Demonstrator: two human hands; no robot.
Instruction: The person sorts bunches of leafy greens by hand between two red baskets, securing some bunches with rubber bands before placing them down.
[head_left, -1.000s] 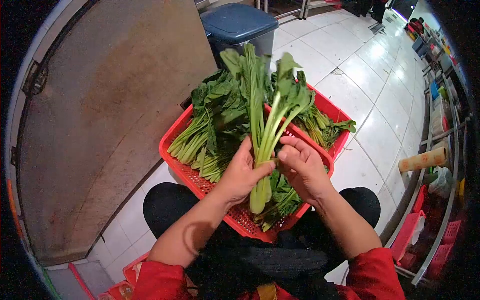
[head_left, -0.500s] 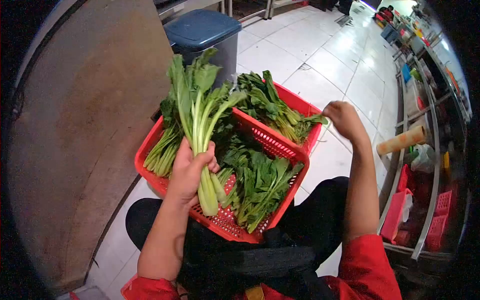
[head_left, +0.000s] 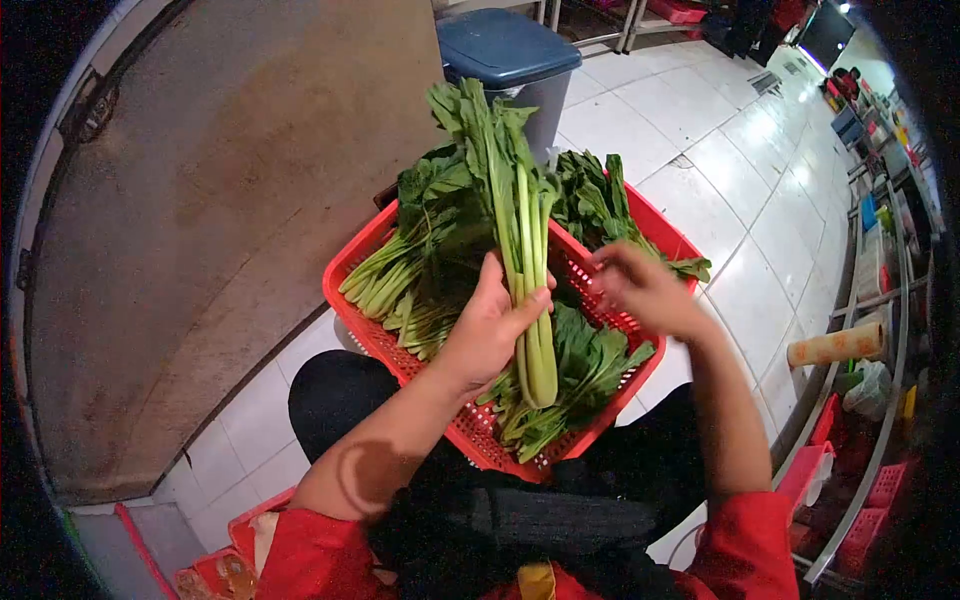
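My left hand point(head_left: 492, 325) is closed around the pale stalks of a bunch of leafy greens point(head_left: 538, 345), holding it upright with its leaves pointing away from me. Below it is a red perforated basket point(head_left: 345, 290) in front of my lap. Inside, more green bunches point(head_left: 375, 285) lie at the left, and loose leafy greens point(head_left: 585, 365) lie at the right. My right hand point(head_left: 640, 290), blurred by motion, hovers over the right side of the basket. Its fingers look apart, and nothing shows in them.
Just beyond stands a second red basket point(head_left: 665, 230) with leafy greens point(head_left: 590, 200). A grey bin with a blue lid point(head_left: 508, 45) is behind it. A brown board point(head_left: 220, 220) rises at my left. Metal shelves point(head_left: 880, 400) run along the right, with a roll point(head_left: 835, 345) sticking out.
My right hand has come back from the far basket's right end toward the held bunch. The bunch has turned a little in my left hand. The whole view has shifted leftward.
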